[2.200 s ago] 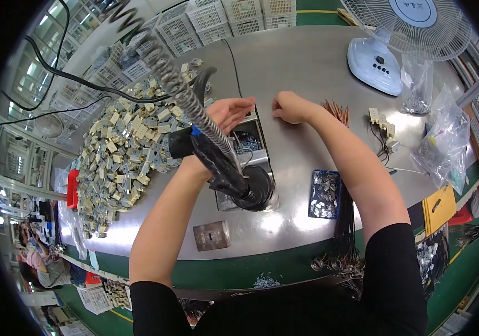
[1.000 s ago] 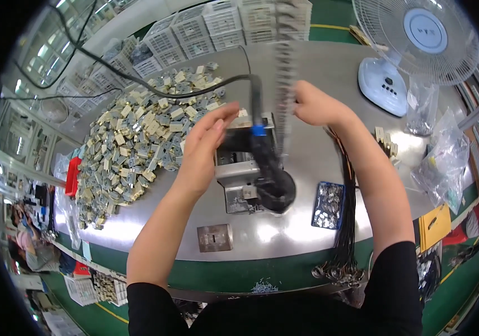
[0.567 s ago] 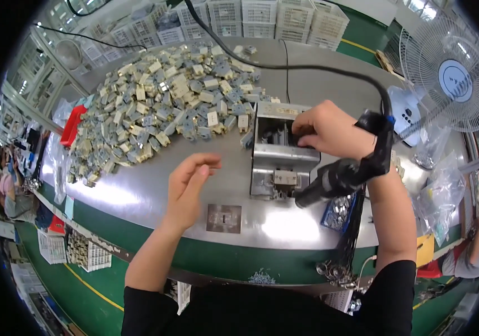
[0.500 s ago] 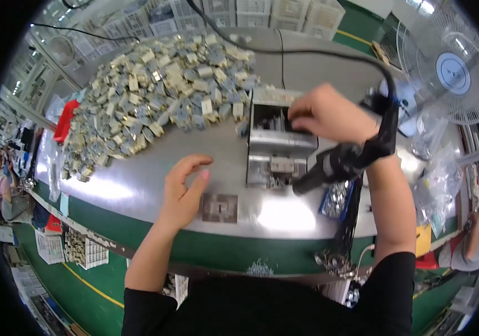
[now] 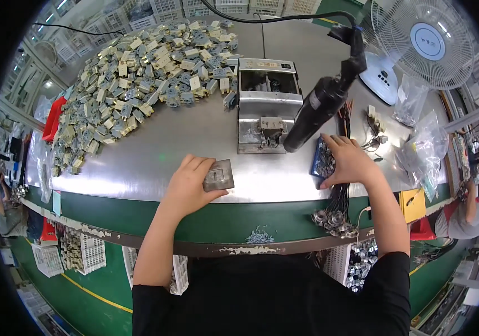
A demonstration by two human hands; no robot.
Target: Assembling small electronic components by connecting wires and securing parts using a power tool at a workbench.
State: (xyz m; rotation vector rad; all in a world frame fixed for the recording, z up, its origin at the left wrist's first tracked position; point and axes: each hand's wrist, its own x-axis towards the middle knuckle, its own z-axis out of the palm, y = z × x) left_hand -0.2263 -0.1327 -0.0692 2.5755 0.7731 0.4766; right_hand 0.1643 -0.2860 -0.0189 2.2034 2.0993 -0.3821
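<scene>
Left hand (image 5: 190, 185) clasps a likely heavy, stiff metal block (image 5: 220, 176), best held by opposite edges, as right hand (image 5: 352, 162) spreads wide over a blue tray (image 5: 315, 161) at three o'clock, grip unclear.

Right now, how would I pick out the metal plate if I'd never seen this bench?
Start at the big heap of beige and grey parts, then come down the steel table toward its near edge. There the left hand holds the metal plate between fingers and thumb. Unlike the larger boxy machine beyond it, it's a small slab with a dark slot.
</scene>
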